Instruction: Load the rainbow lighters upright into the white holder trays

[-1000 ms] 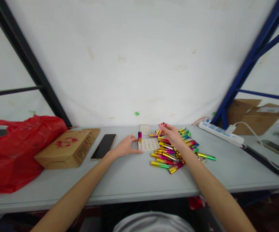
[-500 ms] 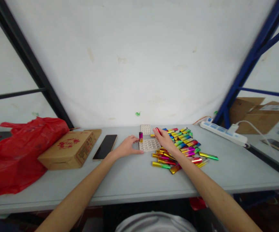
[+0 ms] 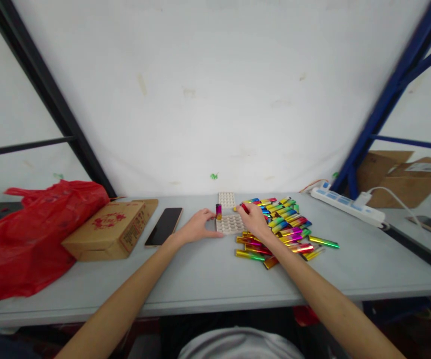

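Observation:
A pale tray with rows of round holes (image 3: 230,224) lies in the middle of the table. My left hand (image 3: 196,227) is at its left end, thumb along the front edge and fingers at the back corner, gripping it between them. One purple-and-gold lighter (image 3: 218,212) stands upright at the tray's back left corner, close to my left fingertips. Above the tray's right end my right hand (image 3: 254,220) is closed on a red lighter (image 3: 244,208), mostly hidden by the fingers. Under and beyond my right wrist is a loose heap of shiny multicoloured lighters (image 3: 288,219).
Behind lies a second pale holed tray (image 3: 226,200). To the left are a black phone (image 3: 165,227), a brown cardboard box (image 3: 106,229) and a red plastic bag (image 3: 47,234). A white power strip (image 3: 350,206) runs along the right, with an open carton (image 3: 405,179) beyond.
My right hand has come down slightly with the red lighter, which now shows less between the fingers. My left hand and the standing lighter keep their places.

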Tool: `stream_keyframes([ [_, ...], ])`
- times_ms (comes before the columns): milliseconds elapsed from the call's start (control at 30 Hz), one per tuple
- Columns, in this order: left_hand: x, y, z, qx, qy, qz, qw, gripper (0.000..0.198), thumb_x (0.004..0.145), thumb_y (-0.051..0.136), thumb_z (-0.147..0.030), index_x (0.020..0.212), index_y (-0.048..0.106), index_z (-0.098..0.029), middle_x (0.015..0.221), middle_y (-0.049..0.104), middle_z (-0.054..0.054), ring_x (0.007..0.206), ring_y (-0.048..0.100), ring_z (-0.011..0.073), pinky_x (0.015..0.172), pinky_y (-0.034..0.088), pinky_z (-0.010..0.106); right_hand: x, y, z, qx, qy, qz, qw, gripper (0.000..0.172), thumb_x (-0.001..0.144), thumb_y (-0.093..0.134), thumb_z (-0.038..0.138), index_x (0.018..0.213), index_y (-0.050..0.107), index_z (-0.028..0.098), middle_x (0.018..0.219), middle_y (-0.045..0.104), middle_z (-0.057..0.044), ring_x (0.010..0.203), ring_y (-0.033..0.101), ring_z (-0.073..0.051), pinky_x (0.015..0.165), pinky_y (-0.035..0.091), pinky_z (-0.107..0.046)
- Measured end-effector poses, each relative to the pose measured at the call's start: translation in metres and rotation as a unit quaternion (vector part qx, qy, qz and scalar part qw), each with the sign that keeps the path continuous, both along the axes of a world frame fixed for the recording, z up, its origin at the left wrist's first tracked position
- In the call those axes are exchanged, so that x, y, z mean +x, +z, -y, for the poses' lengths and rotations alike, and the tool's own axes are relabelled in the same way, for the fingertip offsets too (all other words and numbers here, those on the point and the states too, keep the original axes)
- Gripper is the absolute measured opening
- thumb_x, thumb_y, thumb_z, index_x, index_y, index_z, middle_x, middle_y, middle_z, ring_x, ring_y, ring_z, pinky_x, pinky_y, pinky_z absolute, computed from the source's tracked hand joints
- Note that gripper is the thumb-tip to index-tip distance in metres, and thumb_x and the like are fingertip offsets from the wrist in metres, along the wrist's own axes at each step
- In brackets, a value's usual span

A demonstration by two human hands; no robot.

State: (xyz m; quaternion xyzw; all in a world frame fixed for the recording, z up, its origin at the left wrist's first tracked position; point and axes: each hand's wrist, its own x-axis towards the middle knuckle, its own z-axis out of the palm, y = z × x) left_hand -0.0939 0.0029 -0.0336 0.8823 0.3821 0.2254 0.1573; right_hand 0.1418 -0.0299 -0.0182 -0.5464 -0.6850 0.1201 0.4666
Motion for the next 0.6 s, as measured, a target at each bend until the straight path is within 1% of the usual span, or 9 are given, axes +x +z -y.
stream_keyframes([
  [100, 0.0, -0.001, -0.001, 0.0, -0.002, -0.002, 1.0, 0.072, 0.067, 0.078, -0.072, 0.113, 0.069, -0.017, 0.11, 0.065, 0.01, 0.104, 0.062, 0.0292, 0.095, 0.05, 0.039, 0.001, 0.0, 0.001, 0.01, 0.019, 0.024, 0.999, 0.041, 0.099, 0.045, 0.048, 0.067, 0.045, 0.022, 0.06, 0.05, 0.003, 0.06, 0.046, -0.014, 0.06, 0.029, -0.026],
  [200, -0.001, -0.002, -0.002, 0.005, -0.005, -0.008, 1.0, 0.071, 0.068, 0.078, -0.072, 0.113, 0.068, -0.017, 0.11, 0.065, 0.01, 0.104, 0.062, 0.0288, 0.095, 0.05, 0.039, 0.002, -0.004, 0.0, 0.015, 0.051, 0.071, 0.996, 0.034, 0.104, 0.042, 0.044, 0.079, 0.051, 0.021, 0.07, 0.057, 0.001, 0.066, 0.051, -0.016, 0.064, 0.034, -0.027],
  [267, -0.001, -0.003, -0.003, 0.01, -0.007, -0.01, 1.0, 0.071, 0.068, 0.078, -0.072, 0.113, 0.068, -0.018, 0.11, 0.065, 0.01, 0.104, 0.061, 0.0288, 0.095, 0.05, 0.039, 0.002, -0.007, 0.0, 0.035, 0.073, 0.116, 0.99, 0.031, 0.105, 0.042, 0.04, 0.084, 0.054, 0.02, 0.081, 0.061, -0.003, 0.075, 0.055, -0.018, 0.07, 0.038, -0.027],
  [367, -0.001, -0.005, -0.004, 0.014, -0.007, -0.01, 1.0, 0.072, 0.069, 0.077, -0.072, 0.115, 0.068, -0.017, 0.112, 0.065, 0.011, 0.107, 0.061, 0.0295, 0.096, 0.049, 0.04, 0.001, -0.01, -0.001, 0.067, 0.087, 0.179, 0.978, 0.033, 0.106, 0.043, 0.041, 0.086, 0.058, 0.019, 0.091, 0.063, -0.008, 0.087, 0.058, -0.02, 0.079, 0.041, -0.029],
  [467, -0.001, -0.006, -0.004, 0.021, -0.009, -0.015, 1.0, 0.073, 0.069, 0.077, -0.073, 0.115, 0.068, -0.017, 0.112, 0.065, 0.011, 0.107, 0.061, 0.0302, 0.097, 0.048, 0.041, -0.002, -0.009, -0.003, 0.051, 0.081, 0.218, 0.971, 0.039, 0.107, 0.042, 0.045, 0.083, 0.059, 0.019, 0.084, 0.065, -0.007, 0.079, 0.059, -0.019, 0.075, 0.04, -0.029],
  [533, -0.001, -0.005, -0.004, 0.024, -0.012, -0.018, 0.999, 0.072, 0.07, 0.075, -0.073, 0.115, 0.068, -0.017, 0.111, 0.065, 0.011, 0.105, 0.061, 0.03, 0.095, 0.049, 0.04, -0.004, -0.008, -0.005, 0.031, 0.074, 0.222, 0.972, 0.04, 0.106, 0.043, 0.046, 0.081, 0.058, 0.02, 0.078, 0.066, -0.006, 0.073, 0.06, -0.019, 0.071, 0.039, -0.028],
  [600, -0.001, -0.005, -0.004, 0.024, -0.014, -0.019, 0.999, 0.071, 0.071, 0.074, -0.074, 0.115, 0.069, -0.018, 0.111, 0.065, 0.01, 0.104, 0.061, 0.0296, 0.094, 0.049, 0.04, -0.007, -0.008, -0.007, 0.021, 0.069, 0.214, 0.974, 0.038, 0.106, 0.045, 0.045, 0.082, 0.058, 0.019, 0.079, 0.069, -0.007, 0.073, 0.062, -0.019, 0.069, 0.039, -0.028],
])
